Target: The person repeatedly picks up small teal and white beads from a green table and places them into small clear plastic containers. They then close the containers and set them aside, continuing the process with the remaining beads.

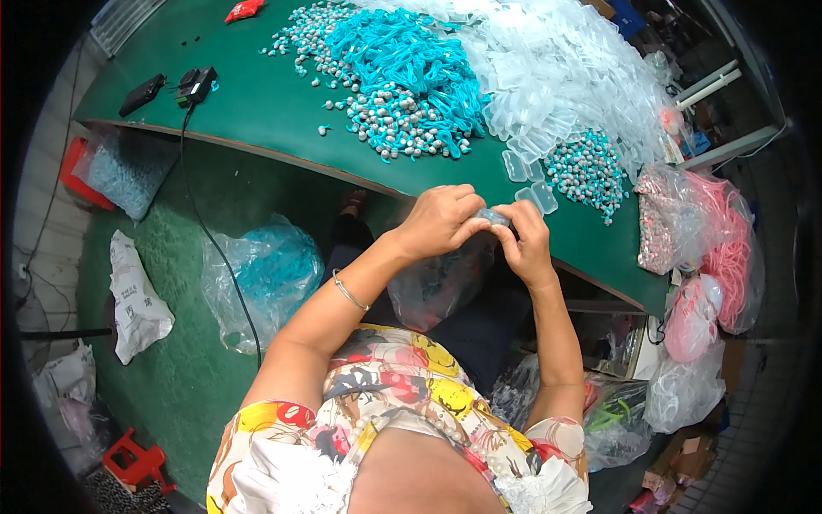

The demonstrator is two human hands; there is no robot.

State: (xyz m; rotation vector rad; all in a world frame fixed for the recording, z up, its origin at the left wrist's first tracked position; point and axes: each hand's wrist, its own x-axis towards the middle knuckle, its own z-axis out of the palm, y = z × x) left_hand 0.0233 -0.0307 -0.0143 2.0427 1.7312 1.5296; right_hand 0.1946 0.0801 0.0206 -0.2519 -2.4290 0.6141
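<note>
Between my two hands, just off the table's front edge, is a small clear plastic case [493, 217] with something greyish inside. My left hand [441, 221] pinches its left end with thumb and fingers. The right end is gripped by my right hand [525, 242], thumb underneath and fingers above. Close beyond my hands, an open clear case [543, 197] lies on the green table [265, 107], and another open case [515, 167] is behind it. To their right sits a small heap of grey-and-teal pieces [588, 171].
A bundle of teal cords [402, 56] and many grey-tipped pieces [398, 120] cover the table's middle. Clear cases [565, 73] pile up at the back right. Bags of pink cords [719, 231] hang by the right edge. A black device [197, 86] trails a cable; bags stand on the floor.
</note>
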